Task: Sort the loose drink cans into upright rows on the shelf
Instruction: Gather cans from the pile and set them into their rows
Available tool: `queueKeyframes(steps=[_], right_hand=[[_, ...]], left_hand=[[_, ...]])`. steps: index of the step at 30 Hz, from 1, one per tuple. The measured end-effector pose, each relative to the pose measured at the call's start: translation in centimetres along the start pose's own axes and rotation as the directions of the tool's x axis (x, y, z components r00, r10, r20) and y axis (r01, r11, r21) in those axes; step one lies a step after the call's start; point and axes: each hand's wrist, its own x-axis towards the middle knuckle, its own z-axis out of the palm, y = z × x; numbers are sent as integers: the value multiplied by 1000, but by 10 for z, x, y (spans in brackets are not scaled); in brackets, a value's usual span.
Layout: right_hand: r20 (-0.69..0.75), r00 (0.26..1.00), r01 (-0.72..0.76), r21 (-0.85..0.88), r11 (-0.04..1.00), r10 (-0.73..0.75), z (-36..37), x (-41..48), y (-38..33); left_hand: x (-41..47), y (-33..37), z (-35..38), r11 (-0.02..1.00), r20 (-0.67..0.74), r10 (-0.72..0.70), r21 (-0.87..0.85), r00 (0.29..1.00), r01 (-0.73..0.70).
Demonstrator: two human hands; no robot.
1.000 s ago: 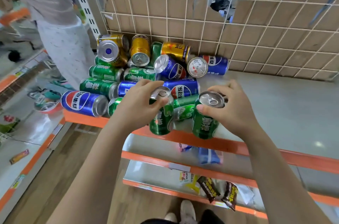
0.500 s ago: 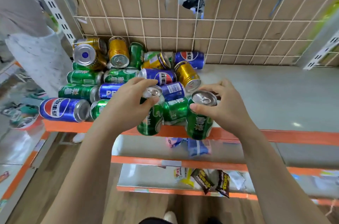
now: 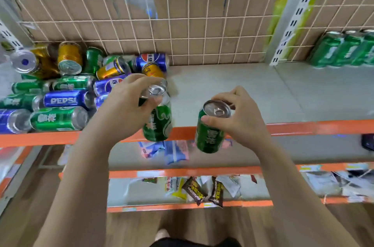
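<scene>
Centre frame, the left hand (image 3: 125, 109) grips the left can (image 3: 158, 125), green, round its top. The right hand (image 3: 240, 121) pinches the right can (image 3: 210, 137), also green, by its rim. Both hang roughly upright across the shelf (image 3: 232, 84) front edge. The pile (image 3: 60, 93) of loose cans lies at left, and 1 upright green row (image 3: 344, 50) stands upper right.

Each hand (image 3: 123, 109) (image 3: 240, 117) grips a green can (image 3: 159, 123) (image 3: 209, 135) upright.
</scene>
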Motion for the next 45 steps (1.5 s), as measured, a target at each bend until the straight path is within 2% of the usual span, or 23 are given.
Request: queueKeyframes(steps=[7,16,20,27,30,35,38,41,45], right_hand=[[-101,994,-58,-80,995,50,-94,-38,64],[-353,928,-154,-66,986,121,-185,-54,145],[-383,913,-177,-68,982,138,-229,-36,183],[-440,884,-216,-85,973,158,-306,10,243],[-437,877,-253,-66,965,199,-336,24,268],[-368,908,-264,-134,955,199,-384,51,311],[-309,934,-270,-275,923,181,-409,70,339],[-244,954,-260,-396,881,172,-433,93,363],[-111,984,-176,-476,862,139,-461,126,389]], left_hand=[[27,101,91,974,118,160,-182,980,-137],[90,208,182,912,191,339,-308,921,-272],[131,249,229,878,218,400,-370,890,-303],[216,310,292,815,189,534,-372,824,-443],[245,337,316,799,192,558,-388,807,-460],[279,370,352,818,205,541,-352,816,-454],[295,386,375,847,220,505,-312,835,-431],[306,401,394,899,219,408,-268,886,-347],[317,427,413,946,211,272,-239,939,-220]])
